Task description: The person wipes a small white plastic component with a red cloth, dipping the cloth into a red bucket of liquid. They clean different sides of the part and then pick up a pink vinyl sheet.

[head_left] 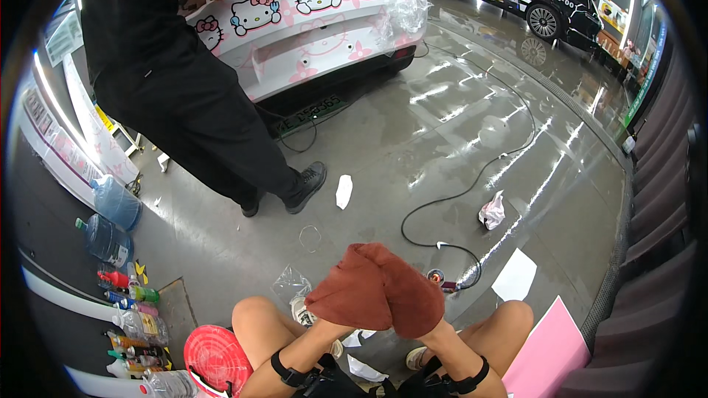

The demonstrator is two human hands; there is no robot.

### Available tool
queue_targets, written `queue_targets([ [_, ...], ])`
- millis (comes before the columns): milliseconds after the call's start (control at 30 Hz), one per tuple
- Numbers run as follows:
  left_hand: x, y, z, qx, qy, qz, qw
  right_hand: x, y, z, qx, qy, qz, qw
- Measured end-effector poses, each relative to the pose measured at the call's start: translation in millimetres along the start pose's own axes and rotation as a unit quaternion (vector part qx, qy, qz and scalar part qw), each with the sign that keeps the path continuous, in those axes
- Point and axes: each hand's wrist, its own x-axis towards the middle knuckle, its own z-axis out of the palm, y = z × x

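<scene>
A reddish-brown towel (pixel 372 285) is held up in front of my knees, bunched round both my hands. My left hand enters it at the left wrist (pixel 339 329), and my right hand at the right wrist (pixel 438 330). Both hands grip the towel from within, close together. Its folds cover all my fingers, and a crease runs down between the two halves. Just beyond the towel on the right, a small round tool (pixel 436 277) with a black cord (pixel 472 177) lies on the grey floor.
A person in black (pixel 177 96) stands at a white car bumper (pixel 317 37) with pink cartoon patterns. Bottles (pixel 144 324) and water jugs (pixel 110 239) line the left wall, near a red round lid (pixel 217 357). Pink sheet (pixel 549 350), white paper (pixel 515 276) and crumpled film (pixel 492 211) lie right.
</scene>
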Motion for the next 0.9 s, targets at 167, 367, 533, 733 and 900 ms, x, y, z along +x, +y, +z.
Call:
queue_targets([
  [167,-9.4,-22.4,19.0,-0.013,0.097,0.063,0.993,-24.0,13.9,3.6,-0.048,-0.022,-0.044,0.998],
  [367,-7.4,-13.3,-2.5,-0.263,0.009,-0.035,0.964,22.0,-49.0,-24.6,0.006,-0.04,0.103,0.994],
  [533,0.4,4.6,-15.8,-0.276,0.023,-0.04,0.96,18.6,-55.4,-44.3,0.025,-0.002,0.066,0.998],
  [733,10.2,24.1,-11.0,-0.156,0.05,-0.046,0.985,15.3,-29.1,-25.9,0.087,0.057,-0.038,0.994],
  [900,9.8,27.3,-10.5,-0.101,0.081,-0.041,0.991,16.1,-32.7,-17.2,0.114,0.011,0.038,0.993],
])
